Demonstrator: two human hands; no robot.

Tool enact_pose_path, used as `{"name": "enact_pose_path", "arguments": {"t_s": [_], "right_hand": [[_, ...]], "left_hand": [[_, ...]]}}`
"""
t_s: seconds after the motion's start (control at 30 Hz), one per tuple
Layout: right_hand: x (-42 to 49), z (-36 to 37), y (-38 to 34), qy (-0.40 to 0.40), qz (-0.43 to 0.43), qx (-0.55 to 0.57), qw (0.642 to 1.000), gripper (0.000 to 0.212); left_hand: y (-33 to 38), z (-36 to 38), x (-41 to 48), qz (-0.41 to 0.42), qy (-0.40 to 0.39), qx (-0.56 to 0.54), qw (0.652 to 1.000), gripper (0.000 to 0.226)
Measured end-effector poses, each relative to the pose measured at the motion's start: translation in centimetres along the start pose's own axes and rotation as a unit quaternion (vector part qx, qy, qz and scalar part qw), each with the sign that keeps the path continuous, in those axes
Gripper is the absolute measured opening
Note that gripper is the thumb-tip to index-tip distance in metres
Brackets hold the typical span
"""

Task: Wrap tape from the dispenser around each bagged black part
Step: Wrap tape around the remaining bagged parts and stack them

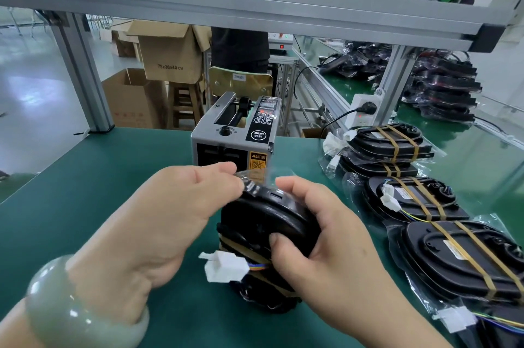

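Observation:
A bagged black part (263,220) stands on edge over the green table, just in front of the grey tape dispenser (235,132). My right hand (320,237) grips its right side, fingers and thumb curled round the rim. My left hand (181,205) pinches the clear bag film or tape (255,174) at the part's top edge; which one I cannot tell. Brown tape bands cross the lower part near a white connector (224,265).
Several taped, bagged black parts (459,257) lie in a row along the right. More bagged parts (442,92) are piled on the far right bench. An aluminium frame beam (255,7) runs overhead. Cardboard boxes (167,55) and a person stand behind the table.

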State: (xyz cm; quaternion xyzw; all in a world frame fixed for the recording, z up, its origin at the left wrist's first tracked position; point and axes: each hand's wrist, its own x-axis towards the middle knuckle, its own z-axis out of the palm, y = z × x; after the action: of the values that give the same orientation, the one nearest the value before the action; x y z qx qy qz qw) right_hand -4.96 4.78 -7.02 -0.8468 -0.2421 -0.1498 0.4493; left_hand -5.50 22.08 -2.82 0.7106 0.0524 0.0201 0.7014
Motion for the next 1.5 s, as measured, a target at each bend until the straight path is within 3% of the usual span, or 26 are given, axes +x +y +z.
{"name": "enact_pose_path", "arguments": {"t_s": [0.3,0.47,0.7,0.83,1.03,1.17,1.3,1.5], "right_hand": [[-0.3,1.3,-0.5,0.063,-0.012,-0.024,0.998,0.054],[-0.4,1.5,-0.6,0.079,-0.021,-0.017,0.996,0.056],[-0.5,1.7,-0.9,0.063,-0.001,0.047,0.997,0.060],[-0.6,1.9,-0.7,0.071,-0.002,0.056,0.996,0.057],[-0.6,1.8,-0.6,0.078,-0.002,0.056,0.995,0.057],[-0.7,2.0,-0.4,0.080,-0.014,0.063,0.995,0.057],[-0.8,2.3,0.0,0.095,-0.043,0.050,0.993,0.058],[-0.8,2.1,0.0,0.097,-0.065,-0.006,0.993,0.050]], "left_hand": [[0.5,0.8,-0.4,0.037,0.014,0.037,0.999,0.044],[1.0,1.2,-0.4,0.016,0.010,0.049,0.999,0.040],[0.8,1.3,0.0,0.034,0.020,0.100,0.994,0.041],[0.7,1.4,0.2,0.030,0.022,0.098,0.994,0.052],[0.7,1.1,0.6,0.054,0.025,0.141,0.988,0.037],[0.7,1.1,0.4,0.072,0.027,0.167,0.983,0.048],[0.5,1.1,0.3,0.082,0.044,0.163,0.982,0.042],[0.4,1.1,0.4,0.088,0.031,0.196,0.976,0.053]]}}
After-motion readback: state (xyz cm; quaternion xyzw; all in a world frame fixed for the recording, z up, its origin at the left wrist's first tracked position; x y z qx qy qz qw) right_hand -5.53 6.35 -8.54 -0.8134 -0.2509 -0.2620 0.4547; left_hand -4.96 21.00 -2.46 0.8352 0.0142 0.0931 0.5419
